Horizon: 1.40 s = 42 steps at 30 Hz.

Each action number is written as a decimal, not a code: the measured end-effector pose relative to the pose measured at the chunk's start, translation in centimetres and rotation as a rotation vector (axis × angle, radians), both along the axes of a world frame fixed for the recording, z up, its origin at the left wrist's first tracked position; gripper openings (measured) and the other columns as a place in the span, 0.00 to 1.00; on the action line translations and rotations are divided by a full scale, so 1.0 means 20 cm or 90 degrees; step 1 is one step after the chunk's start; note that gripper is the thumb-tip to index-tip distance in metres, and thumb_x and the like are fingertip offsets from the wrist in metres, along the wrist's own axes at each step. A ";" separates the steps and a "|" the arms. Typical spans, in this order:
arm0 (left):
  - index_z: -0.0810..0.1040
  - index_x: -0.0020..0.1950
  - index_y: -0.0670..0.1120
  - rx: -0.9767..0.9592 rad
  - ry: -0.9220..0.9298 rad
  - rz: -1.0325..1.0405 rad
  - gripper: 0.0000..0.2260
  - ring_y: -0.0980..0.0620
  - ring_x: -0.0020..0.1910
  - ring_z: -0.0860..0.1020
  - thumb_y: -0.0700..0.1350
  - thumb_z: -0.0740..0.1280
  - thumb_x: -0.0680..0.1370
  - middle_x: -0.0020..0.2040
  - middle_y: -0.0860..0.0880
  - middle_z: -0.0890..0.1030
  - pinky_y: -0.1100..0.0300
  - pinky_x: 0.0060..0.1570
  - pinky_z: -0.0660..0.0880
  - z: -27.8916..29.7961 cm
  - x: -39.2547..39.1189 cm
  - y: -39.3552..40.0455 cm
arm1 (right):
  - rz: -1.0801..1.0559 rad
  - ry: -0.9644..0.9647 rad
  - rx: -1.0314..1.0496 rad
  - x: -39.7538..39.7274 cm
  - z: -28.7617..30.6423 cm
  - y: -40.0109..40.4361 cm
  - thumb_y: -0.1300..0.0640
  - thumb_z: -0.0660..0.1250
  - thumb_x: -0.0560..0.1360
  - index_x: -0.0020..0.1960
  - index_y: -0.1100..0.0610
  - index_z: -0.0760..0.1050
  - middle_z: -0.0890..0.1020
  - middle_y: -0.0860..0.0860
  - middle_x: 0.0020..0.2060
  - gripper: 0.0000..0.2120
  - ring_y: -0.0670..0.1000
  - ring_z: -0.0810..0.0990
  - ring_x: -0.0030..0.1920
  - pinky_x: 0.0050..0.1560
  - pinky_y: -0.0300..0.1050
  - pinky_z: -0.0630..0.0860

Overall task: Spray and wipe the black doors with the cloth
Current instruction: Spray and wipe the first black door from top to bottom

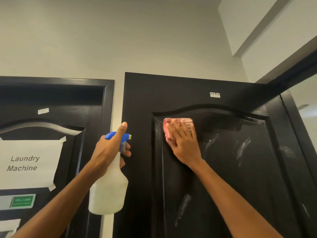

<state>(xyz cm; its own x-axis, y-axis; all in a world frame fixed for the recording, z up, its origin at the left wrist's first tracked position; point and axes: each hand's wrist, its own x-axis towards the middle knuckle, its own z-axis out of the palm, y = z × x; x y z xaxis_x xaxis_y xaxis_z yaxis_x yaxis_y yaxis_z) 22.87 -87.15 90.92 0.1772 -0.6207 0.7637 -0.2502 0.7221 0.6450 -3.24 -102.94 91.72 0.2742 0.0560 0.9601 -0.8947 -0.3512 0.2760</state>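
Fingers of the right hand (184, 143) lie straight and flat, pressing a pink cloth (173, 127) on the upper left part of the panel of the black door (223, 169) at frame centre-right, where wet streaks shine. At centre, the left hand (109, 150) grips a white spray bottle (108, 191) by its neck, thumb up. Far left stands another black door (80, 152) with a paper sign (29, 162) reading "Laundry Machine".

I see 2 black doors: right door (223, 177) w/ small white label (215, 94), wet streaks, cloth (169, 129) pressed on it; left door (82, 117) w/ taped "Laundry Machine" sheet (29, 163), green sign (22, 200).
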 end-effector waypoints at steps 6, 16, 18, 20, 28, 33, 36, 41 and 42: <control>0.80 0.51 0.40 0.025 -0.017 -0.050 0.29 0.48 0.33 0.81 0.66 0.59 0.77 0.40 0.41 0.82 0.60 0.27 0.77 -0.05 -0.23 -0.07 | -0.090 0.152 0.009 -0.39 -0.20 -0.05 0.42 0.53 0.84 0.83 0.46 0.50 0.52 0.47 0.83 0.30 0.51 0.47 0.83 0.81 0.60 0.46; 0.81 0.51 0.39 0.044 -0.027 -0.076 0.30 0.47 0.34 0.83 0.67 0.60 0.78 0.41 0.40 0.83 0.59 0.30 0.77 -0.07 -0.51 -0.17 | 0.010 -0.426 0.168 -0.57 -0.41 -0.06 0.40 0.44 0.86 0.83 0.48 0.38 0.44 0.52 0.83 0.30 0.55 0.40 0.82 0.80 0.58 0.36; 0.81 0.51 0.40 0.058 -0.028 -0.070 0.30 0.48 0.33 0.83 0.68 0.60 0.77 0.40 0.41 0.83 0.59 0.29 0.77 -0.06 -0.55 -0.19 | -0.008 -0.243 0.131 -0.62 -0.50 -0.08 0.42 0.46 0.85 0.83 0.48 0.40 0.44 0.49 0.83 0.30 0.52 0.42 0.83 0.81 0.56 0.38; 0.80 0.48 0.40 0.085 -0.023 -0.048 0.32 0.49 0.30 0.81 0.69 0.59 0.76 0.37 0.43 0.82 0.60 0.28 0.77 -0.06 -0.61 -0.22 | -0.033 -0.132 0.114 -0.72 -0.57 -0.11 0.44 0.49 0.85 0.84 0.51 0.45 0.46 0.49 0.83 0.31 0.53 0.45 0.83 0.81 0.58 0.42; 0.79 0.51 0.38 0.148 0.006 -0.053 0.32 0.50 0.29 0.79 0.68 0.58 0.78 0.36 0.43 0.81 0.61 0.26 0.76 -0.09 -0.77 -0.30 | -0.041 -0.089 0.073 -0.77 -0.61 -0.14 0.43 0.48 0.85 0.84 0.52 0.48 0.50 0.51 0.83 0.30 0.56 0.49 0.83 0.81 0.60 0.45; 0.79 0.47 0.40 0.192 0.018 0.030 0.34 0.49 0.28 0.79 0.72 0.57 0.75 0.36 0.43 0.81 0.59 0.29 0.77 -0.17 -0.77 -0.31 | -0.034 -0.098 0.063 -0.75 -0.62 -0.16 0.44 0.50 0.85 0.84 0.53 0.50 0.50 0.53 0.83 0.30 0.56 0.48 0.83 0.81 0.62 0.46; 0.79 0.46 0.40 0.202 0.043 0.072 0.33 0.49 0.28 0.79 0.71 0.58 0.76 0.36 0.42 0.81 0.59 0.29 0.77 -0.31 -0.73 -0.29 | -0.012 -0.122 0.066 -0.67 -0.60 -0.15 0.43 0.49 0.84 0.84 0.53 0.49 0.51 0.54 0.83 0.31 0.57 0.47 0.83 0.80 0.63 0.45; 0.79 0.49 0.38 0.185 0.081 0.099 0.31 0.50 0.27 0.80 0.67 0.58 0.78 0.34 0.43 0.81 0.62 0.26 0.76 -0.56 -0.66 -0.22 | 0.020 -0.094 0.056 -0.48 -0.46 -0.12 0.42 0.52 0.84 0.84 0.53 0.51 0.51 0.55 0.83 0.32 0.59 0.46 0.82 0.80 0.65 0.44; 0.79 0.48 0.37 0.195 0.086 0.109 0.32 0.51 0.26 0.79 0.68 0.58 0.78 0.32 0.43 0.81 0.62 0.26 0.76 -0.60 -0.65 -0.20 | 0.022 -0.085 0.052 -0.44 -0.42 -0.11 0.42 0.53 0.83 0.84 0.53 0.51 0.51 0.55 0.83 0.32 0.59 0.47 0.82 0.80 0.64 0.43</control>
<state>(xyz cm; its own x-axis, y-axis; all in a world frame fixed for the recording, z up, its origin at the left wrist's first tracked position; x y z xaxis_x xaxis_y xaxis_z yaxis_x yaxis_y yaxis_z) 9.78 -91.20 78.97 0.3846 -0.7696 0.5097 -0.2476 0.4459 0.8601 -12.05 -105.09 83.34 0.1434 -0.0159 0.9895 -0.9083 -0.3991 0.1252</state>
